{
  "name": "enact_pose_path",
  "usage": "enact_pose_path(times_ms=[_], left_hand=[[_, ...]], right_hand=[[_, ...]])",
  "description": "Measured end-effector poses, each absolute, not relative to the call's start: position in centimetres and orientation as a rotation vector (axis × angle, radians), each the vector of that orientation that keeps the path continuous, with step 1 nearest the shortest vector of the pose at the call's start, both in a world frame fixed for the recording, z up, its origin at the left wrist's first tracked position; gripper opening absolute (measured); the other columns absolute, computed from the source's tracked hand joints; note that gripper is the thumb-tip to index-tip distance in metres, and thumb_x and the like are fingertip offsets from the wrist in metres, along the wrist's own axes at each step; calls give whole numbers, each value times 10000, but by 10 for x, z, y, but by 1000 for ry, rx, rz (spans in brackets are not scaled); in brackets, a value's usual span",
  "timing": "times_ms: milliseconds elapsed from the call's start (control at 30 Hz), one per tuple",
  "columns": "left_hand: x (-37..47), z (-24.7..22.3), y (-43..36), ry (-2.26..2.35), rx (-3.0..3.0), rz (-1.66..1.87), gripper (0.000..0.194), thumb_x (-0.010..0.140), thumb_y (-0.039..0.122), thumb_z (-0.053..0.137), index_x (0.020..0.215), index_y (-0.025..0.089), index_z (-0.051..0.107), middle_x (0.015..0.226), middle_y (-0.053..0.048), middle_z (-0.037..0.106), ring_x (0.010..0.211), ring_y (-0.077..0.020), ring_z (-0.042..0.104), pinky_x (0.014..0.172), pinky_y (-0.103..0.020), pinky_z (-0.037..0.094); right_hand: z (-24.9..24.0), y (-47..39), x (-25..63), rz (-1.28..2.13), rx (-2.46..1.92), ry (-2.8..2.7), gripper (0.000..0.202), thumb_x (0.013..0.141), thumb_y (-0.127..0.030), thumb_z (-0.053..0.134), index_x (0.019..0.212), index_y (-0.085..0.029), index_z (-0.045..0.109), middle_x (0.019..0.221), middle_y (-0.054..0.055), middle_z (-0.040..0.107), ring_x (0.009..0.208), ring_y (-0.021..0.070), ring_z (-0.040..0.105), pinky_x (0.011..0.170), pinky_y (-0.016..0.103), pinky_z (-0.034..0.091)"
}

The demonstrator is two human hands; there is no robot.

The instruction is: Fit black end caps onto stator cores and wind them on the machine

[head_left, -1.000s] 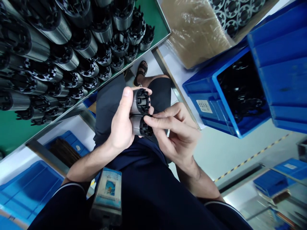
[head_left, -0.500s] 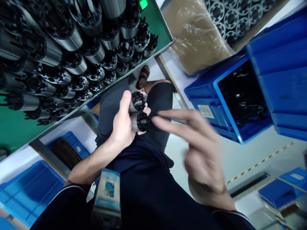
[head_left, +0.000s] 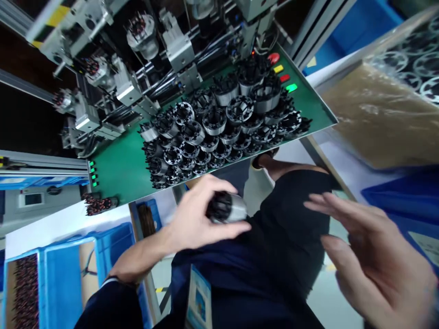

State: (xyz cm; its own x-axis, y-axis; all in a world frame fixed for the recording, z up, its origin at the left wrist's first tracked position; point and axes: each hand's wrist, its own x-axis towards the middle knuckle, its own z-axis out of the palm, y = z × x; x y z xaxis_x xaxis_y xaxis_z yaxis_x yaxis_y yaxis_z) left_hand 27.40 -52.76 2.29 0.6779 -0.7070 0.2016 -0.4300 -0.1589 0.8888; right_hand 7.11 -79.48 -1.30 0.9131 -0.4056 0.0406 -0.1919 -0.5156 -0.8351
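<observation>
Over my lap, my left hand is wrapped round a stator core, a silvery metal cylinder with a black plastic end. The core lies on its side between my thumb and fingers and is a little blurred. Off to the right, my right hand hangs in the air with its fingers apart and nothing in it. Just beyond my left hand, many similar stator cores stand packed in rows on the green worktop.
Behind the rows stands a machine with metal clamps. Lit buttons sit at the worktop's right end. At lower left are blue bins; wrapped cardboard lies at right. Copper-tipped parts rest at the left corner.
Two cores showed in my left hand before; now one is visible, lying differently. My right hand has drawn away to the right. The view has swung up to the machine.
</observation>
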Motion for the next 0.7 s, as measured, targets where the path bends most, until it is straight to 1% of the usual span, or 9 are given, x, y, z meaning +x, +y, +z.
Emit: enact_pose_path(times_ms=[67, 133, 167, 233, 300, 333, 500, 600, 700], left_hand=[[309, 41, -501, -979, 2023, 2, 632, 903, 498, 1137, 1364, 297, 754, 1207, -55, 845, 1039, -251, 795, 898, -378, 625], [342, 56, -482, -1053, 2246, 277, 563, 936, 532, 1108, 1314, 279, 776, 1157, -52, 856, 988, -251, 786, 895, -391, 622], [357, 61, -476, -1073, 2341, 371, 538, 959, 575, 1081, 1293, 269, 790, 1140, -56, 861, 961, -255, 777, 897, -402, 622], [380, 66, -469, -1063, 2501, 436, 550, 997, 684, 1012, 1280, 257, 814, 1137, -71, 870, 955, -272, 773, 918, -427, 627], [395, 65, -469, -1043, 2619, 384, 585, 1009, 762, 962, 1282, 262, 828, 1145, -78, 874, 1010, -298, 786, 953, -445, 633], [399, 64, -470, -1043, 2663, 348, 588, 1007, 770, 957, 1286, 267, 833, 1144, -78, 872, 1040, -310, 790, 952, -446, 632], [407, 58, -477, -1134, 2750, 351, 543, 995, 680, 1010, 1287, 256, 834, 1131, -84, 839, 1090, -341, 785, 873, -434, 606], [409, 58, -475, -1158, 2773, 371, 582, 1003, 761, 966, 1298, 276, 840, 1140, -92, 817, 1105, -348, 768, 883, -437, 616], [411, 59, -474, -1190, 2825, 322, 615, 1019, 825, 911, 1320, 293, 845, 1156, -100, 821, 1123, -348, 754, 828, -419, 613]], right_hand=[[-20, -806, 61, -241, -2085, 494, 444, 1182, -479, 759, 1625, -500, 762, 1413, 149, 867, 1287, 438, 872, 1139, 698, 684], [-28, -810, 56, -193, -2138, 473, 332, 1188, -510, 752, 1505, -429, 813, 1335, 114, 892, 1175, 389, 903, 1024, 596, 726], [-31, -809, 55, -181, -2178, 427, 312, 1200, -519, 734, 1473, -393, 817, 1317, 101, 898, 1128, 356, 913, 977, 536, 740], [-34, -803, 57, -177, -2232, 307, 302, 1222, -504, 707, 1453, -341, 815, 1314, 85, 904, 1077, 296, 925, 927, 427, 755], [-33, -794, 62, -151, -2269, 197, 294, 1238, -464, 693, 1474, -330, 807, 1350, 78, 900, 1100, 257, 935, 913, 346, 760], [-32, -790, 65, -131, -2286, 156, 290, 1242, -445, 690, 1487, -336, 803, 1376, 72, 895, 1124, 244, 937, 917, 320, 762], [-27, -780, 75, -71, -2321, 25, 305, 1256, -407, 675, 1538, -368, 783, 1426, 42, 882, 1198, 202, 939, 1015, 258, 768], [-28, -780, 76, -58, -2324, -17, 308, 1266, -399, 660, 1550, -361, 773, 1421, 48, 879, 1224, 197, 938, 1064, 255, 765], [-32, -777, 76, -38, -2323, -35, 333, 1262, -364, 656, 1577, -364, 762, 1434, 53, 873, 1241, 197, 935, 1040, 249, 772]])
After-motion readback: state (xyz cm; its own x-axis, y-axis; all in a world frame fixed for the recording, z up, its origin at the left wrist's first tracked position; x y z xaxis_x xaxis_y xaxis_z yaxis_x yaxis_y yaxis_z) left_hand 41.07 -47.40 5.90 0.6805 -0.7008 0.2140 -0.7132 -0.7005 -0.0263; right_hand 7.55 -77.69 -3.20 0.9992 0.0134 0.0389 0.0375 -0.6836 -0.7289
